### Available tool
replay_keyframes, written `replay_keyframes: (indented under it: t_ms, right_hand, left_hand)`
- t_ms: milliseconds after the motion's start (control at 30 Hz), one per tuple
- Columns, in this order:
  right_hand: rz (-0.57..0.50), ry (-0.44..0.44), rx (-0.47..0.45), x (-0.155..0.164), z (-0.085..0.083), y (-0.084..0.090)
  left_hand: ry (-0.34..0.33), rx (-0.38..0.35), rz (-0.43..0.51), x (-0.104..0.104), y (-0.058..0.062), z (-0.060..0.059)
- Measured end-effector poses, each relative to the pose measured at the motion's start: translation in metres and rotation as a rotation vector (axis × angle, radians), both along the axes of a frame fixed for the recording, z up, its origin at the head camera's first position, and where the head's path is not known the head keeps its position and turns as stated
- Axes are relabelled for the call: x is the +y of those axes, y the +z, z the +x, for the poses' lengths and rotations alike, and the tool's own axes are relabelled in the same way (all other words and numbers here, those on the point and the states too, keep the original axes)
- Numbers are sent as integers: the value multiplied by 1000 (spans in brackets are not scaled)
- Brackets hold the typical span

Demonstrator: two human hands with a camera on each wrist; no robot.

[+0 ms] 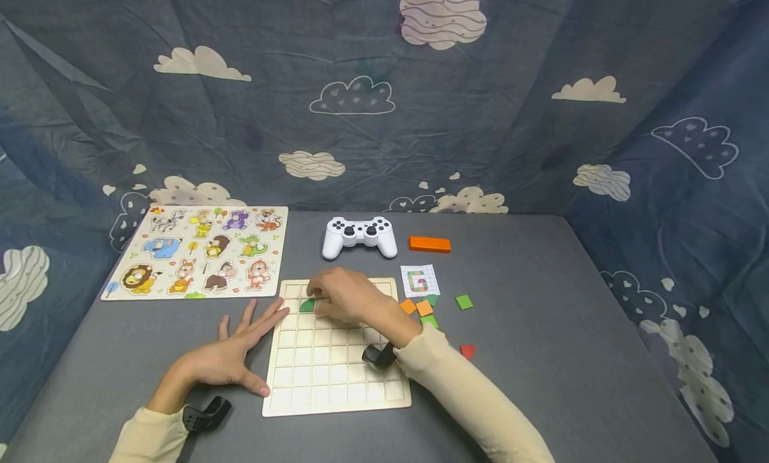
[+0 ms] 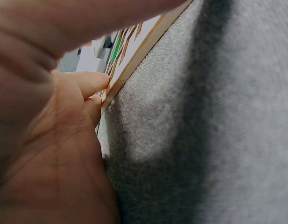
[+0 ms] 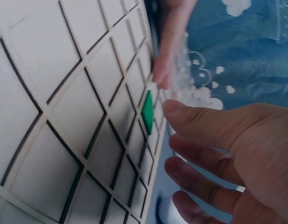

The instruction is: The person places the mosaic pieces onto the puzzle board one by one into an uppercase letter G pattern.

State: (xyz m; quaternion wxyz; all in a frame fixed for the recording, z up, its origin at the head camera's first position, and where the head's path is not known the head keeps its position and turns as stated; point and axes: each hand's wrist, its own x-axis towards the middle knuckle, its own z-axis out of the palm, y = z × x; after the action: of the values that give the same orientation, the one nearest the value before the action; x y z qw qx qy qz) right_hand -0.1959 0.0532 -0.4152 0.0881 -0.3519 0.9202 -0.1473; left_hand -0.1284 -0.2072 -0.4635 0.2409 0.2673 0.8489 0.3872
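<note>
Grey bench (image 1: 541, 356): I see one green tile (image 1: 307, 305) on the grid board (image 1: 336, 376), right hand (image 1: 342, 296) fingers loose over it, left hand (image 1: 231, 356) spread flat steadying; most loose tiles (image 1: 424, 308) unplaced.

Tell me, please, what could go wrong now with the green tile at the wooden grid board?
1. The green tile sits in a cell at the grid board's left edge; the right hand right over it could nudge it out of its cell.
2. The left hand only lies flat against the board's edge, so the board may slide.
3. The right sleeve lies near the loose tiles and could sweep them away.
</note>
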Motion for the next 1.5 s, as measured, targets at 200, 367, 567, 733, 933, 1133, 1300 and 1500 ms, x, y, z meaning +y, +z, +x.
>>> replay_keyframes:
  t_ms: [200, 367, 567, 733, 933, 1133, 1300, 1500]
  right_hand:
    - [-83, -25, -5, 18, 7, 8]
    - [-180, -41, -5, 39, 14, 12]
    - [-255, -16, 36, 71, 24, 11]
    - [-244, -44, 68, 103, 30, 12]
    - [-277, -120, 12, 148, 33, 13]
    - [-282, -212, -13, 189, 33, 5]
    - [-277, -255, -47, 212, 28, -6]
    - [-287, -287, -62, 234, 21, -17]
  left_hand:
    - [-3, 11, 3, 0, 1, -1]
    - [-5, 6, 11, -1, 1, 0]
    - [-4, -11, 15, -1, 0, 0]
    - [0, -19, 8, 0, 1, 0]
    - [-2, -22, 10, 1, 2, 0]
    - [-4, -25, 18, 0, 3, 1]
    - [-1, -19, 26, -3, 3, 2]
    - [-10, -7, 24, -1, 3, 1]
